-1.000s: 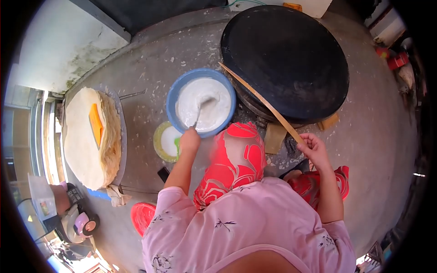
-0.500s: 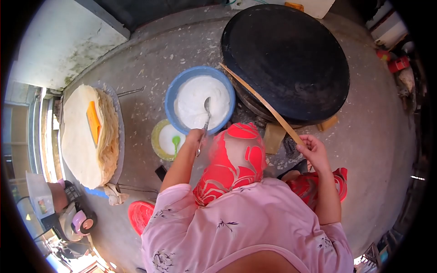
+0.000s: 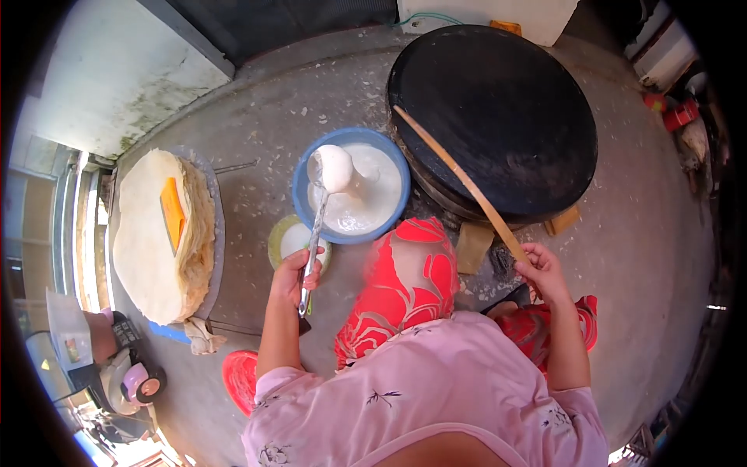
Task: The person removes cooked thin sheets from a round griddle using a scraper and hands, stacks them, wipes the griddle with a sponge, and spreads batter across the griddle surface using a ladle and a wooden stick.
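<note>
My left hand [image 3: 294, 274] grips the handle of a metal ladle [image 3: 317, 222]. Thick white batter [image 3: 338, 168] heaps over the ladle's bowl, raised above a blue basin [image 3: 404, 179] of the same batter. In my right hand [image 3: 543, 272] is the lower end of a long, flat wooden stick [image 3: 467, 183]. Its far tip reaches over the near left edge of a large round black griddle [image 3: 498, 117], whose top is dark and bare. Beside the basin, partly hidden by my left hand and the ladle, stands a yellow-green bowl [image 3: 276, 238] with white contents.
On the left, a tall stack of thin pale flatbreads [image 3: 148, 241] lies on a round tray, with an orange flat piece [image 3: 172, 210] on top. A red round object [image 3: 240, 380] sits by my left side. Pale flakes dot the concrete floor [image 3: 268, 117].
My left hand has lifted the ladle out of the basin, loaded with batter, and moved back toward me. The stick stays in my right hand near the griddle's edge. The view has shifted slightly.
</note>
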Demonstrator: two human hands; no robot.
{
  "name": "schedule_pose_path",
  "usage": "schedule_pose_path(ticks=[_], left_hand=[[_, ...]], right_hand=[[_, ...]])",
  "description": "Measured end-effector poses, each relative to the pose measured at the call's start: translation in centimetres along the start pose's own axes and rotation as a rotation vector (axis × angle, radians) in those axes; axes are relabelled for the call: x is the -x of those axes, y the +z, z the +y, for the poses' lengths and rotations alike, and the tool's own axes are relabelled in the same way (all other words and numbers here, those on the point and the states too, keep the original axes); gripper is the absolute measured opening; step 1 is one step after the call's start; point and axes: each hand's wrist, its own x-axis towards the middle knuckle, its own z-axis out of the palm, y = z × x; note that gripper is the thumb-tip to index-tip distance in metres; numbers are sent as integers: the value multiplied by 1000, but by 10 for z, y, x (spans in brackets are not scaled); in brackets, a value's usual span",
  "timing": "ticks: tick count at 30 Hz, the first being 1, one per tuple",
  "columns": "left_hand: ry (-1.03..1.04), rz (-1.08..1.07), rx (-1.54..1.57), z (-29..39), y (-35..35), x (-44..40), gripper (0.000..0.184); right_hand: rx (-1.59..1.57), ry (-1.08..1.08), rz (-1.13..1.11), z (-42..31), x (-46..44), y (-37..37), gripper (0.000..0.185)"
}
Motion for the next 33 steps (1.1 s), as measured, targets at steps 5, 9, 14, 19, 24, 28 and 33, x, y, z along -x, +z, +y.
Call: schedule_pose_path(ticks=[5, 9, 14, 19, 24, 28, 33], left_hand=[[135, -178, 104, 10, 4, 24, 32], [203, -303, 171, 18, 16, 25, 37], [212, -313, 138, 15, 20, 3, 37], [78, -169, 121, 2, 29, -27, 29], [75, -67, 40, 14, 54, -24, 30], [188, -140, 36, 37, 94, -13, 30], [328, -198, 4, 58, 154, -30, 28]], right_hand=[[-57, -9, 2, -8, 7, 1, 28], [-17, 18, -11, -5, 10, -1, 25], [-26, 9, -31, 9, 5, 1, 24], [7, -27, 14, 6, 5, 11, 25], [116, -140, 95, 4, -1, 10, 34], [145, -191, 99, -1, -12, 5, 36], [257, -432, 185, -8, -33, 8, 40]])
